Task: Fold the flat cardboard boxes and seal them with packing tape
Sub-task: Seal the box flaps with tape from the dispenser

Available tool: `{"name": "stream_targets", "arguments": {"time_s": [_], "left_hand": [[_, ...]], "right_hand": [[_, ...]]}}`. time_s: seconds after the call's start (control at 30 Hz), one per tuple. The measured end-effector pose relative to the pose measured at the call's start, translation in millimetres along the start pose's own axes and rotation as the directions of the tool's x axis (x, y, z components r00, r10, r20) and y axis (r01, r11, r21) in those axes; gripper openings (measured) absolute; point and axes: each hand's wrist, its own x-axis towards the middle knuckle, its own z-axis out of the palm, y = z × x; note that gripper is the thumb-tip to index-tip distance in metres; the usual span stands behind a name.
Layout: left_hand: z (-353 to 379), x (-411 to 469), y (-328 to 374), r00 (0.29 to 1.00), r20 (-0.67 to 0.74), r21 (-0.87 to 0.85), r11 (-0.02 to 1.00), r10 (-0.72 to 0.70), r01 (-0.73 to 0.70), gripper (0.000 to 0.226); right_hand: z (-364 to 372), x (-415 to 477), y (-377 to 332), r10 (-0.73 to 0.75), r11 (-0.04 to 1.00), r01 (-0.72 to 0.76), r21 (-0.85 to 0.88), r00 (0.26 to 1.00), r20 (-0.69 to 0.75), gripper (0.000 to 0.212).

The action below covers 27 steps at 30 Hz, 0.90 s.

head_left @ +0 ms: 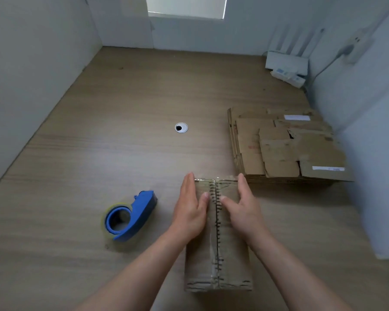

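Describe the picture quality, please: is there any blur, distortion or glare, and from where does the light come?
Head view: the wide lens bends the walls and the edges of the desk; soft, dim light seems to come from the window at top; the right edge, by the flat cardboard stack, is smeared; the folded box is fairly sharp, with faint sheen on its tape.

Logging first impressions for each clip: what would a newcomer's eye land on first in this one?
The left hand and right hand lie flat on a folded cardboard box at the near middle of the desk, either side of its taped centre seam. A blue tape dispenser lies left of the box, and a stack of flat cardboard sits farther back on the right.
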Motion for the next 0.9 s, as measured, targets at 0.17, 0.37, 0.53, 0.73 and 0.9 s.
{"name": "stream_targets", "arguments": {"time_s": [0.17,0.37,0.53,0.73,0.9], "left_hand": [[0,1,-9,0.987,-0.006,-0.191,0.969,-0.161,0.157,0.075],[-13,2,-1,0.921,-0.06,0.355,0.871,0.384,-0.34,0.071],[-21,32,6,0.903,0.144,0.412,0.806,0.404,-0.426,0.037],[-7,46,15,0.984,-0.012,0.355,0.92,0.18,-0.164,0.025],[-9,43,20,0.995,-0.027,0.14,0.985,-0.098,0.101,0.05]], "right_hand": [[-1,-4,22,0.217,0.895,-0.256,0.365,0.965,0.145,0.073],[-28,1,2,-0.429,0.842,0.351,-0.41,0.896,-0.113,0.079],[-23,30,-3,-0.545,0.725,0.574,-0.38,0.816,0.193,0.031],[-9,42,-1,-0.384,0.844,0.391,-0.366,0.918,0.096,0.035],[-6,38,-4,-0.325,0.865,0.321,-0.385,0.944,0.055,0.025]]}}
